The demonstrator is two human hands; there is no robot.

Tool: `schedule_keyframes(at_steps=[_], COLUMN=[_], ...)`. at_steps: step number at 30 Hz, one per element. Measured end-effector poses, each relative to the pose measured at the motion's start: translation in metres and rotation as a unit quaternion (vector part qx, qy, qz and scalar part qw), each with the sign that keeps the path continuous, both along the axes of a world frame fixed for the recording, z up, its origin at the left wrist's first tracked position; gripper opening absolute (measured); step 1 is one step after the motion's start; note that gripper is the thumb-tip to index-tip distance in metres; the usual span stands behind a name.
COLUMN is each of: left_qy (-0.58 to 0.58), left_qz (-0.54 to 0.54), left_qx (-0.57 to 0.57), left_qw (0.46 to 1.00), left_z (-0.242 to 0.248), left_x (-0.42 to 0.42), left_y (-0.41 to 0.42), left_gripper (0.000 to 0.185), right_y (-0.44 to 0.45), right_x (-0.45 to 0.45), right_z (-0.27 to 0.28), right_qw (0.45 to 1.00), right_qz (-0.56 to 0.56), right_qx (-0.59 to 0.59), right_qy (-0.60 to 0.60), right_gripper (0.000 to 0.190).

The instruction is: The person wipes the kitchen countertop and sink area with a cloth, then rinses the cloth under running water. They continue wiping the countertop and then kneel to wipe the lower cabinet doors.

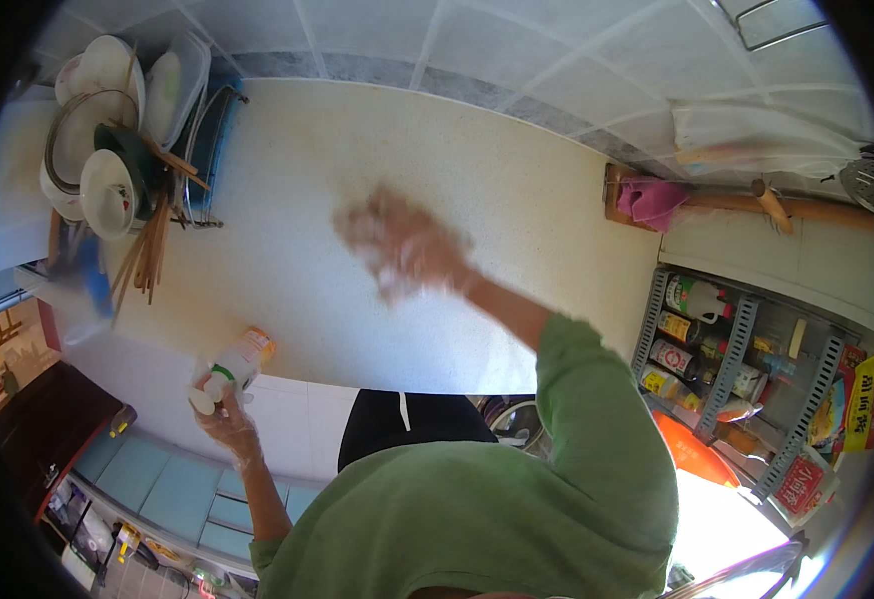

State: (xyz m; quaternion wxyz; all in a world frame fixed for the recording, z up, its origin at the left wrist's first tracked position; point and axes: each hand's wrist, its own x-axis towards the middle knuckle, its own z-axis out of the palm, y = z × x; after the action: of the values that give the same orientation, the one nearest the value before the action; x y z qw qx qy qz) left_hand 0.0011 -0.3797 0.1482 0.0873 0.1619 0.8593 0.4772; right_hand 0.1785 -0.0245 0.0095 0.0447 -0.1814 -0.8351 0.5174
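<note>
My left hand (229, 428), which seems to wear a thin clear glove, is closed around a white plastic bottle (244, 358) with an orange and green label. The bottle tilts at the near left edge of the pale countertop (317, 299). Over the middle of the countertop is my right hand (411, 243), blurred by motion and also apparently in a clear glove. Because of the blur I cannot tell whether its fingers hold anything or touch the surface.
A dish rack with white bowls (107, 195), plates and wooden chopsticks (154, 251) stands at the left. A tiled wall (377, 30) runs behind. At the right are a pink cloth (650, 202), a wooden rolling pin (789, 213) and a metal shelf (737, 359) of bottles and packets.
</note>
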Motion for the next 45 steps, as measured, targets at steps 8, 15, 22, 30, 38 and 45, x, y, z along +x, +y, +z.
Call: schedule_keyframes(at_steps=[8,15,22,30,38,45], left_qy=[0.007,-0.037,-0.031,-0.009,-0.057,0.010], left_qz=[-0.006,0.039,0.048,0.061,0.098,0.053], left_qx=[0.008,0.039,-0.001,-0.004,0.023,-0.016], left_qw=[1.000,0.998,0.998,0.998,0.993,0.998], left_z=[-0.001,-0.001,0.007,0.000,-0.002,0.004], left_x=[0.001,0.005,0.006,0.013,0.016,0.010], left_y=[-0.006,-0.001,-0.002,-0.010,-0.008,-0.008], left_gripper=[0.031,0.031,0.031,0.030,0.028,0.028], right_y=[0.085,0.109,0.083,0.085,0.057,0.054], right_x=[0.124,-0.071,-0.243,-0.259,-0.239,-0.325], right_z=[-0.002,0.021,-0.005,0.068,-0.021,-0.015], right_qw=[0.952,0.884,0.928,0.938,0.890,0.917], right_qz=[-0.079,-0.132,-0.052,0.074,0.138,0.098], right_qx=[0.220,0.379,0.358,0.314,0.430,0.380], right_qy=[-0.198,-0.239,-0.089,-0.130,0.059,-0.073], right_gripper=[0.050,0.059,0.060,0.077,0.062,0.056])
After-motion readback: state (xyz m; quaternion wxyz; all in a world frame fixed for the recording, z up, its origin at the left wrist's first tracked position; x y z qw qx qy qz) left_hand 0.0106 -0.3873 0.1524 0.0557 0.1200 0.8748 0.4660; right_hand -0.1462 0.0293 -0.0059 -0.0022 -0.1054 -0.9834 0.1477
